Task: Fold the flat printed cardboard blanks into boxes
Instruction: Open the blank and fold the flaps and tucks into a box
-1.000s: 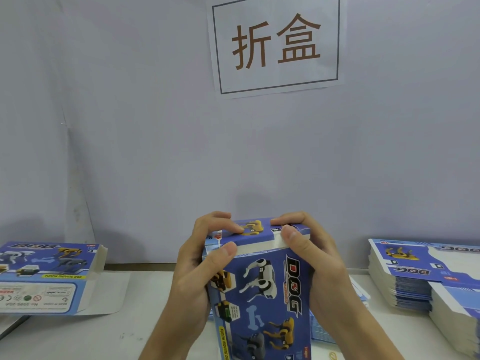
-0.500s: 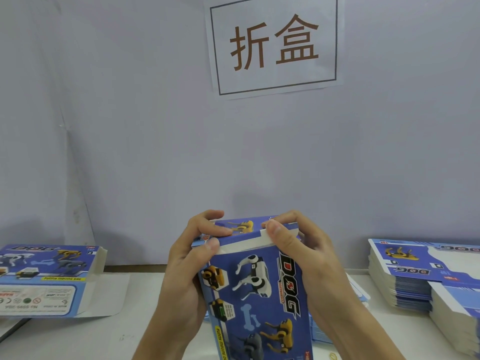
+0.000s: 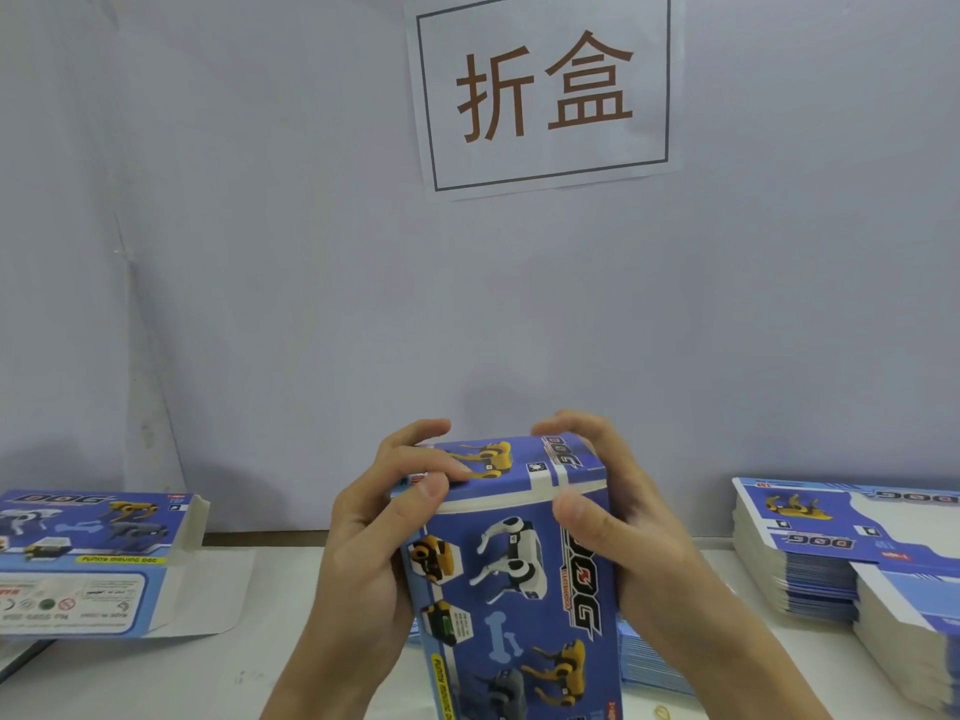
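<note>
**Closing the top flap on a toy-dog box**

The person holds an upright blue printed box (image 3: pixel 511 579) over the white table (image 3: pixel 156 672), the left hand (image 3: pixel 374 532) wrapped round its left side and the right hand (image 3: pixel 618 522) round its right, thumbs on the front, fingers curled over the top. The lid flap (image 3: pixel 511 462) lies nearly shut, with a pale edge showing along the front. To finish cleanly, I'd press evenly along that front edge with both thumbs while the fingers steady the walls, so the tuck slides in without buckling.

What the box holds I cannot tell. To the left a folded box (image 3: pixel 93 558) lies on its side, its end flap open. Stacks of flat blanks (image 3: pixel 831 543) sit at right.
</note>
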Demonstrator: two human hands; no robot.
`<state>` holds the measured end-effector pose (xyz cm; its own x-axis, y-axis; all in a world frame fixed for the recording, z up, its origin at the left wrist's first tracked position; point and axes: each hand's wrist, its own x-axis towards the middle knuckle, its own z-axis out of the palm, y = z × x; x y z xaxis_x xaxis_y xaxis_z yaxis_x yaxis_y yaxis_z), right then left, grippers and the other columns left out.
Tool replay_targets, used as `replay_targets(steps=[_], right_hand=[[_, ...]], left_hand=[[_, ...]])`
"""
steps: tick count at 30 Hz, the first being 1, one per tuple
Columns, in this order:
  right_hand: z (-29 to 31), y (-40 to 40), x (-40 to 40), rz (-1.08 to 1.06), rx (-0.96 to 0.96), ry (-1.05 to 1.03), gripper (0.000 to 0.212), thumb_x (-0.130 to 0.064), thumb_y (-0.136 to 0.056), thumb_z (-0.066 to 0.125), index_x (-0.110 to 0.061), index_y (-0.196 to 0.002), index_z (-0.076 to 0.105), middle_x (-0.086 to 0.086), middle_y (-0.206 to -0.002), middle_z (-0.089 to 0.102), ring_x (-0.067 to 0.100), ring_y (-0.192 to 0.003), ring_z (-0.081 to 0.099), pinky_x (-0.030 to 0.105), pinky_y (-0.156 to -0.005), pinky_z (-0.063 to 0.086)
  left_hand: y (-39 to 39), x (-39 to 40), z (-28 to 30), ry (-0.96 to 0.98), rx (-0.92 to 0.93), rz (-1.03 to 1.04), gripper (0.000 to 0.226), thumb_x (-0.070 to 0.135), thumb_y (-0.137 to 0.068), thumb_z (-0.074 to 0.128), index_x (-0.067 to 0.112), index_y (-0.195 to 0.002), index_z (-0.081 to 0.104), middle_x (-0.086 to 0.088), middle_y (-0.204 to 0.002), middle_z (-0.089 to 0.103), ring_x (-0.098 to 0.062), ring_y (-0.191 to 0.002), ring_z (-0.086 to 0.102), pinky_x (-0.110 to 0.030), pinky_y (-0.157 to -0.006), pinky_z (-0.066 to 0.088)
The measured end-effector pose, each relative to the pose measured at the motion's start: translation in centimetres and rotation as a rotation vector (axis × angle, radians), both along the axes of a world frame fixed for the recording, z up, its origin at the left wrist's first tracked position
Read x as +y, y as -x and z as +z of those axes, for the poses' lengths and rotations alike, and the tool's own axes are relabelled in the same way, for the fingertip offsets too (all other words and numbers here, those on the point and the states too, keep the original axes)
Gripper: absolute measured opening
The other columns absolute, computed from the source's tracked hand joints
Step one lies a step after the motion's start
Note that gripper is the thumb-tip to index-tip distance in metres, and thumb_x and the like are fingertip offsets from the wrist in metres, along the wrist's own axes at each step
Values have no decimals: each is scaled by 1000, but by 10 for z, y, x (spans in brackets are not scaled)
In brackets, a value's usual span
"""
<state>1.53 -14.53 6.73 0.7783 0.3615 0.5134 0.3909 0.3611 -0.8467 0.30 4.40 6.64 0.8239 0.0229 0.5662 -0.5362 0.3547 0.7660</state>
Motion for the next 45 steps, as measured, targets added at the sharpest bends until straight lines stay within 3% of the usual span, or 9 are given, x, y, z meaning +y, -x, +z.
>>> replay_targets(steps=[5,13,15,22,26,33,36,40,45], right_hand=[[-3,-4,3,-269,-93,-63,36,-52,-70,82,-36,-101,72,-15,-128,64,30,-115,67,39,-76,61],[-4,-5,4,-305,-17,-136,12,-38,-68,79,-29,-76,74,-11,-129,64,36,-109,69,39,-65,61],[-4,-6,3,-303,-8,-147,9,-36,-68,73,-29,-73,74,-10,-128,65,36,-108,69,39,-64,61],[-8,-7,9,-357,-161,-45,20,-36,-84,72,-39,-103,74,-9,-136,58,26,-123,62,42,-80,62],[-6,-7,8,-324,-94,-94,12,-36,-76,68,-32,-83,77,-13,-134,58,27,-120,63,38,-68,62],[-5,-4,11,-327,-123,-80,20,-35,-84,70,-40,-104,70,-14,-123,66,21,-112,68,33,-71,62],[-6,-5,16,-564,-166,-66,33,-46,-80,72,-50,-111,60,-21,-125,62,5,-120,60,31,-93,50],[-7,-8,21,-858,-248,-2,14,-37,-84,63,-34,-97,63,-10,-90,64,8,-87,61,24,-76,45],[0,1,21,-287,132,524,52,-45,-101,52,-3,-81,75,10,-71,75,18,-56,64,16,-53,46]], left_hand=[[3,-1,3,-213,-75,74,53,61,-55,89,28,-94,77,12,-136,54,-25,-126,58,-40,-69,62],[1,-11,2,-226,-207,244,12,39,-78,72,34,-86,79,10,-122,64,-27,-120,62,-33,-58,60],[1,-12,2,-238,-211,226,22,54,-77,76,35,-88,79,9,-122,64,-25,-122,60,-39,-60,62],[-2,-6,1,-215,-187,204,48,63,-69,78,23,-96,78,8,-125,63,-21,-125,57,-35,-69,63],[-4,-7,1,-226,-188,227,44,69,-66,77,32,-91,80,8,-120,64,-22,-122,59,-39,-71,63],[-8,-3,-4,-220,-209,295,21,37,-74,67,29,-91,78,10,-120,65,-17,-123,58,-32,-66,63],[-12,2,-4,-105,-186,500,22,45,-77,65,37,-96,75,8,-113,68,-12,-97,68,-26,-60,59],[-25,17,-10,323,15,630,45,57,-77,66,42,-119,61,-5,-121,67,-16,-99,70,-46,-82,58],[-35,26,-19,647,278,663,31,54,-95,58,28,-110,54,12,-80,74,-10,-74,75,-30,-49,58]])
